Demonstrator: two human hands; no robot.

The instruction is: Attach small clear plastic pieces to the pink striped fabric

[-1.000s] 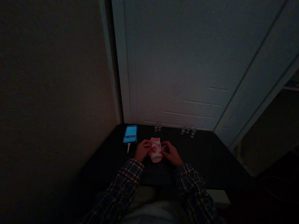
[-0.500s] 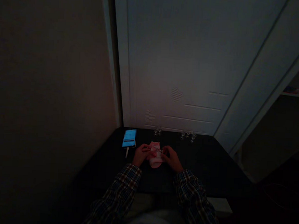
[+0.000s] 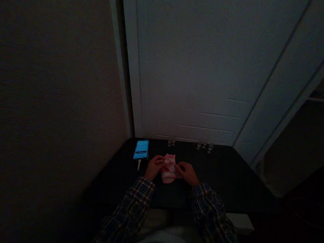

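Note:
A small pink and white cloth piece, folded and wrinkled, lies on the dark table between my hands. My left hand is closed with its fingertips pinching the upper left part of the cloth. A tiny pale, shiny detail shows near those fingertips, too dim to make out. On the other side, my right hand has thumb and forefinger closed on the cloth's right edge. Both forearms are in plaid sleeves.
A lit phone with a white cable plugged in lies left of my hands. Small clear glass-like pieces stand along the back edge of the dark table, with several more farther right. A white panel rises behind.
My right hand has shifted slightly down along the cloth's right edge. My left fingertips have moved a little right over the cloth, and its top now shows more.

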